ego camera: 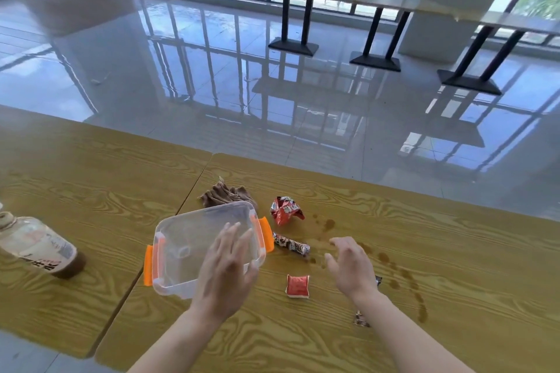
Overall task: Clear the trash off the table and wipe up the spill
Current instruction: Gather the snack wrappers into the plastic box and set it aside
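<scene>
Two bare hands are being held above a wood-grain table, and nothing is being gripped by either. The left hand is being spread flat, fingers wide, over the near right corner of a clear plastic container with orange latches; whether the rim is being touched cannot be told. The right hand is being held loosely open, fingers curled, to the right of the container.

Trash is being left scattered to the right of the container: a crumpled red snack bag by its far right corner, a rolled dark wrapper just beside its right latch, a small red sauce packet off its near right corner between the two hands, and a small foil wrapper beyond that, by the right forearm. A brown rag is being left bunched behind the container's far edge. Brown spill drops are being trailed right of the snack bag and past the right hand. A brown drink bottle is standing well left of the container.
</scene>
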`<action>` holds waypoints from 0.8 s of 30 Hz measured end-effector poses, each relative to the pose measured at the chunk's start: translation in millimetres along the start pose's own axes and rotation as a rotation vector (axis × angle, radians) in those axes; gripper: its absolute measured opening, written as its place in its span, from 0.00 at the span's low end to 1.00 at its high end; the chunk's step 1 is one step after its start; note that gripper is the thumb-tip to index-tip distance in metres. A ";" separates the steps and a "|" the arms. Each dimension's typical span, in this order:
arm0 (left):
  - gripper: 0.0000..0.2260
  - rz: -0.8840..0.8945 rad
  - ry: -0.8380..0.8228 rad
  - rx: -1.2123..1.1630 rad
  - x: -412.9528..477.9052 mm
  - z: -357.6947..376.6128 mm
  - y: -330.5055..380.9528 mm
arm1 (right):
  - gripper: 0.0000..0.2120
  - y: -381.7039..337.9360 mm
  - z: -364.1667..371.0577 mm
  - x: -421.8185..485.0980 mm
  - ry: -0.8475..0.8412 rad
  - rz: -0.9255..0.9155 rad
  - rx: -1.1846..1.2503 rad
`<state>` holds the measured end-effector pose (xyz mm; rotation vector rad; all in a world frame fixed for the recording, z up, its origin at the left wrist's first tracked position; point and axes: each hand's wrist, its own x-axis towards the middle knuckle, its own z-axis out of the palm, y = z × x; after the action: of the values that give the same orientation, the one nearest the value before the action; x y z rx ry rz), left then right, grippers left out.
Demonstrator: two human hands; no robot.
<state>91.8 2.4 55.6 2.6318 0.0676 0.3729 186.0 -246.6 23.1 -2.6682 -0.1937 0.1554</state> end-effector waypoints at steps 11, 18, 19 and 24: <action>0.23 0.219 -0.186 0.098 -8.0 88.1 69.2 | 0.21 83.8 -4.4 -11.8 -0.162 0.131 -0.179; 0.25 0.047 -0.521 0.328 5.3 129.7 62.2 | 0.24 94.9 8.1 -17.2 -0.213 0.202 -0.171; 0.24 0.033 -0.543 0.335 6.0 133.2 61.3 | 0.23 94.4 9.7 -18.3 -0.222 0.210 -0.163; 0.19 0.043 -0.551 0.332 8.0 142.9 55.9 | 0.11 92.8 15.7 -23.9 -0.213 0.226 -0.131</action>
<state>137.7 -110.8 -37.6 2.9664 -0.1186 -0.3910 170.5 -325.8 -30.9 -2.7955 0.0342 0.5160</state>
